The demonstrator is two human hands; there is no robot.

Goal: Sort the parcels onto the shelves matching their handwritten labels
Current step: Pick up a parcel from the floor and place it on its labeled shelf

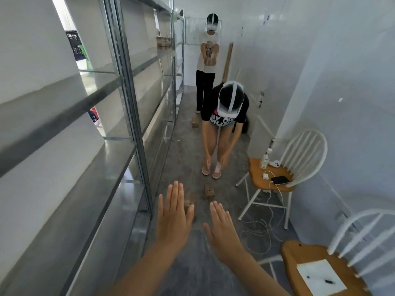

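My left hand and my right hand are stretched out flat, palms down, fingers apart, holding nothing. Small brown cardboard parcels lie on the concrete floor ahead: one just beyond my right fingertips, another partly hidden behind my left hand, a third farther down the aisle. Metal shelves run along the left side, mostly bare. A few parcels sit on a far upper shelf. No handwritten labels are readable.
A person bends over in the aisle, hands near their feet. Another person stands behind, holding a parcel. A white chair with a bottle, phone and charger stands at right. Cables trail on the floor. A second chair holds paper.
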